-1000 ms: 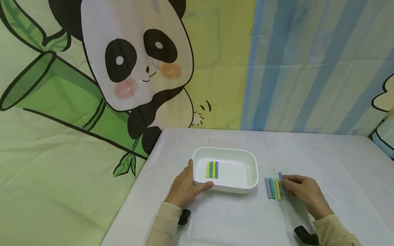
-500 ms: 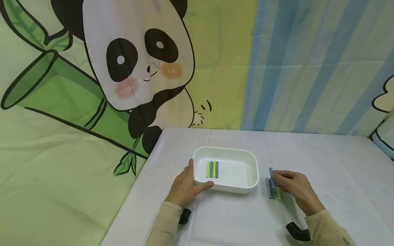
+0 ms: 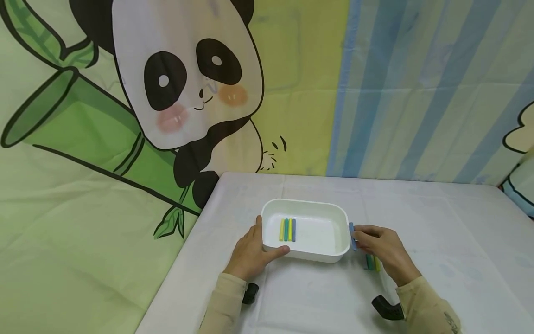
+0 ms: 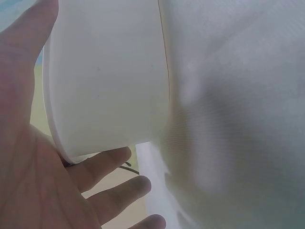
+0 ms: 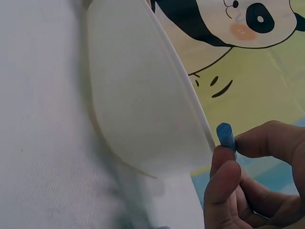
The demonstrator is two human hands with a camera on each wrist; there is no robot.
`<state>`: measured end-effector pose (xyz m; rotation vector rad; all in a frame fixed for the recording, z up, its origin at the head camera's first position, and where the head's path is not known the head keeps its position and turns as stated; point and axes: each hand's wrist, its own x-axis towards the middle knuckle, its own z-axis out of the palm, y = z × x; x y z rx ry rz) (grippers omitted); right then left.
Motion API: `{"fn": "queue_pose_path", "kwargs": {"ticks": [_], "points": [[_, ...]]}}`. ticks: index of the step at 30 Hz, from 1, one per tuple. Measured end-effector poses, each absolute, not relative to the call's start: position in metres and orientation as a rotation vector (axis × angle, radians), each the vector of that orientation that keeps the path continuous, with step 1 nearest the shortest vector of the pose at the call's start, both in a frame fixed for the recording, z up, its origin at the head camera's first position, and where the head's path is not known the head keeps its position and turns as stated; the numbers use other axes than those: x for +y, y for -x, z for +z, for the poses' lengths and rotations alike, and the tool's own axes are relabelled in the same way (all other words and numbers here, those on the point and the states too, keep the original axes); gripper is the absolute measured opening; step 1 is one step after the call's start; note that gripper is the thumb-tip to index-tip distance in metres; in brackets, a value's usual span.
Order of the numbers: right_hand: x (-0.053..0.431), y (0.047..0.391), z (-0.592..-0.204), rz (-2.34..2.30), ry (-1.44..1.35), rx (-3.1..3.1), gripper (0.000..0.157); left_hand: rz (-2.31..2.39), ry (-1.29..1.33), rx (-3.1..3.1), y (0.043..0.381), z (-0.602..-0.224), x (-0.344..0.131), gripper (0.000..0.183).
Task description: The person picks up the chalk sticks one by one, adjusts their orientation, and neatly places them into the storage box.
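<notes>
My right hand [image 3: 385, 250] pinches a blue chalk stick [image 3: 352, 236] between thumb and fingers, just outside the right end of a white tray [image 3: 310, 255]. Its round blue end [image 5: 224, 130] shows in the right wrist view, near the tray's rim. With fingers fairly straight, my left hand [image 3: 252, 253] spans the tray's front left corner, the thumb along its front wall. Several chalk sticks [image 3: 290, 230], yellow, green and blue, lie side by side inside the tray. Below my right hand, a green stick [image 3: 369, 262] and a yellow stick [image 3: 377, 264] are partly hidden on the table.
A white cloth covers the table [image 3: 308, 297]. Behind it hangs a printed backdrop [image 3: 300, 93] with a panda and blue stripes. A dark curved piece [image 3: 388, 308] sits at the right wrist, and another [image 3: 250, 294] at the left.
My right hand has carried the blue chalk stick left from the table row, past the other sticks, to the tray's right end. The left hand and tray have stayed in place.
</notes>
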<state>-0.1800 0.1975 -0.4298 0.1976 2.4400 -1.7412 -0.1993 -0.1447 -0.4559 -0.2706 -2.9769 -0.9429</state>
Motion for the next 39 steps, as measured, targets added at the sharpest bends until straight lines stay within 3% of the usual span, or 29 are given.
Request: {"fn": "queue_pose_path", "kwargs": {"ticks": [22, 39], "points": [[0.151, 0.2, -0.405, -1.779, -0.172, 2.431, 0.05, -0.96, 0.314, -2.948, 0.2, -0.458, -0.147, 0.13], [0.129, 0.22, -0.411, -1.885, -0.197, 2.349, 0.043, -0.949, 0.307, -2.952, 0.201, -0.46, -0.147, 0.131]]}}
